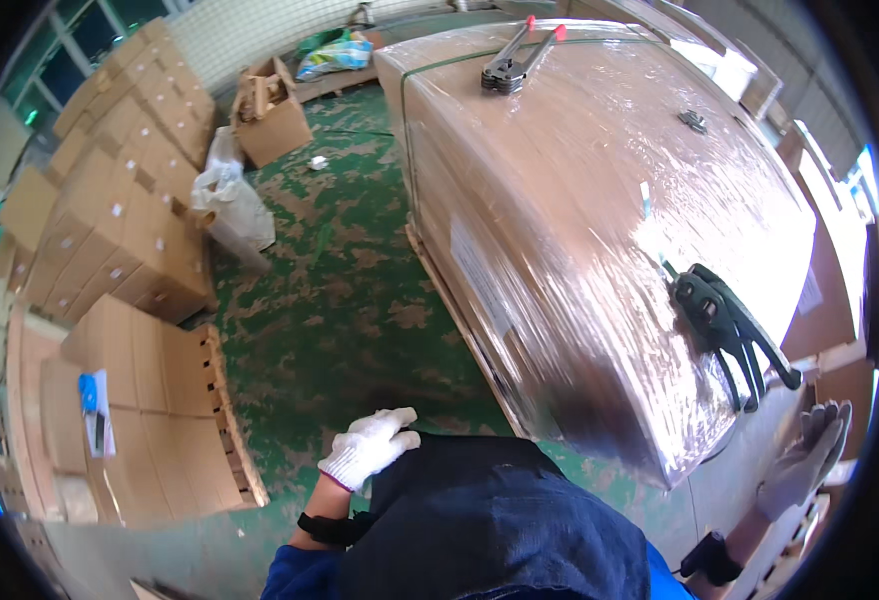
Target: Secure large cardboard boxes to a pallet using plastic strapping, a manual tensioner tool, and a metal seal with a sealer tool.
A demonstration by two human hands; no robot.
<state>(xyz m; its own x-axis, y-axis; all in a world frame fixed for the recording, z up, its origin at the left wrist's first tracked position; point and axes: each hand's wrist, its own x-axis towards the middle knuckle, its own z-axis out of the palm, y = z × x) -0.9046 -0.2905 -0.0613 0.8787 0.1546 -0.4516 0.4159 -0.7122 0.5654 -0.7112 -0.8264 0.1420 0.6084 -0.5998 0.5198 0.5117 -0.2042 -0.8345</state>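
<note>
A large pallet load wrapped in clear film [560, 180] stands in front of me and to the right. My left hand [368, 448], in a white glove, is beside my dark apron [490, 510], its fingers loosely out and nothing in them. Off the load's near right corner is my right hand [808, 465], also gloved, with fingers stretched and empty. The black strap tensioner [715, 315] lies on the load, nearest to that hand. Farther back on top rest a strapping crimper [508, 72] with red handle tips and a small pile of metal seals [694, 121].
A green strap [409, 150] runs over the load's far end and down its side. Stacked cartons [125, 190] stand at the left, with a palleted carton [175, 400] nearer. An open box [268, 115] and plastic bags [235, 205] sit on the green floor [350, 300].
</note>
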